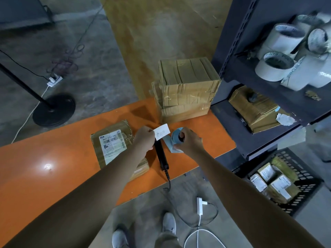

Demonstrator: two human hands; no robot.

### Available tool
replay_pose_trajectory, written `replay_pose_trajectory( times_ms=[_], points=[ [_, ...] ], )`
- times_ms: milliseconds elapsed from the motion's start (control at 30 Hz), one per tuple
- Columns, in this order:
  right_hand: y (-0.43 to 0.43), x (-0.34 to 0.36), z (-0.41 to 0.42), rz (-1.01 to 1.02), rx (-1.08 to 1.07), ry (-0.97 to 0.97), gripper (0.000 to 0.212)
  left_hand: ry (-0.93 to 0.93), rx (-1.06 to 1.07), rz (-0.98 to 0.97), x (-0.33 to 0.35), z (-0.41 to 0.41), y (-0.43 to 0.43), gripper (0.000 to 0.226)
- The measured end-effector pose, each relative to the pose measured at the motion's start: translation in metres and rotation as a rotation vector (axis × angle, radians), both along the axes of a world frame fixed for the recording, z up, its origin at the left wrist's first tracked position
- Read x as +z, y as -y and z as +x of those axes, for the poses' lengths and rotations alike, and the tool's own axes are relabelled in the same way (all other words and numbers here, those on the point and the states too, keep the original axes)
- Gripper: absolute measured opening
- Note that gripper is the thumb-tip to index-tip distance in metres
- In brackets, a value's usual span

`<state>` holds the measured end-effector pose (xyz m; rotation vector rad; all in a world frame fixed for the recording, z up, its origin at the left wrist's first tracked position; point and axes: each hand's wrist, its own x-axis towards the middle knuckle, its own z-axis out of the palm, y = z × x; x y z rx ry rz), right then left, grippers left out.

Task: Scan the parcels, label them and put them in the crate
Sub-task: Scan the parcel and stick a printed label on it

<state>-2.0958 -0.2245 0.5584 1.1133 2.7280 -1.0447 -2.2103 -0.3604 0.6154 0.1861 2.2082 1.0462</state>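
**A:** What is the parcel like, and where does it lie?

**B:** The parcel (112, 142) is flat brown cardboard, glossy with tape, with a printed white slip on top. It lies on the smooth orange table (53, 158), just left of the left hand (145, 137) and partly under that forearm.

**A:** And the fingers?

**B:** The left thumb and fingers pinch the left edge of a small white rectangular label (162, 131). The right hand (189, 140) curls round a blue label roll (176, 136), just beside the label.

**A:** Any room around them?

**B:** A black scanner (161, 156) lies between the hands, its cord dropping over the near edge. A stack of taped boxes (186, 86) stands at the far edge. The black mesh crate (304, 179) sits on the floor to the right, with parcels inside.
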Motion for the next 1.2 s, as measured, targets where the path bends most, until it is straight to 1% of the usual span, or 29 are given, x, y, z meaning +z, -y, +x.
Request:
replay_pose_trajectory(
  times_ms=[67,133,233,300,367,467,500,533,567,667,733,800,867,1033,1100,1200],
  points=[
    [0.001,0.006,-0.001,-0.048,-0.036,-0.068,0.035,0.009,0.009,0.009,0.005,-0.001,0.005,0.026],
    [0.005,0.015,-0.005,-0.113,-0.079,-0.154,0.025,0.021,0.014,0.022,0.012,-0.003,0.012,0.029],
    [0.019,0.034,-0.019,-0.206,-0.07,-0.262,0.022,-0.003,-0.002,0.021,0.024,-0.011,0.028,0.028],
    [0.033,0.046,-0.029,-0.237,-0.051,-0.296,0.015,-0.011,0.003,0.025,0.03,-0.019,0.042,0.022],
    [0.047,0.055,-0.041,-0.252,-0.023,-0.282,0.013,-0.016,0.002,0.031,0.038,-0.025,0.056,0.02],
    [0.066,0.064,-0.055,-0.278,0.041,-0.276,0.023,-0.04,0.018,0.035,0.05,-0.035,0.077,0.023],
    [0.073,0.067,-0.059,-0.287,0.058,-0.276,0.025,-0.028,0.039,0.037,0.052,-0.038,0.085,0.02],
    [0.08,0.07,-0.063,-0.299,0.071,-0.278,0.024,-0.007,0.065,0.038,0.054,-0.041,0.092,0.016],
    [0.087,0.072,-0.066,-0.309,0.084,-0.28,0.022,0.011,0.088,0.042,0.056,-0.044,0.1,0.017],
    [0.107,0.075,-0.073,-0.329,0.12,-0.268,0.013,0.046,0.096,0.06,0.058,-0.047,0.12,0.029],
    [0.118,0.074,-0.077,-0.314,0.133,-0.25,0.017,0.052,0.111,0.051,0.059,-0.047,0.13,0.028],
    [0.127,0.072,-0.079,-0.296,0.125,-0.215,0.019,0.077,0.127,0.033,0.058,-0.047,0.139,0.023],
    [0.134,0.069,-0.079,-0.3,0.136,-0.159,0.015,0.105,0.13,0.028,0.053,-0.046,0.148,0.017],
    [0.144,0.064,-0.077,-0.316,0.18,-0.065,0.017,0.138,0.124,-0.002,0.037,-0.043,0.163,0.014],
    [0.147,0.062,-0.077,-0.29,0.185,-0.02,0.022,0.141,0.103,-0.014,0.03,-0.041,0.166,0.013],
    [0.152,0.059,-0.075,-0.192,0.221,0.062,0.025,0.122,0.083,-0.046,0.019,-0.038,0.168,0.01]
  ],
)
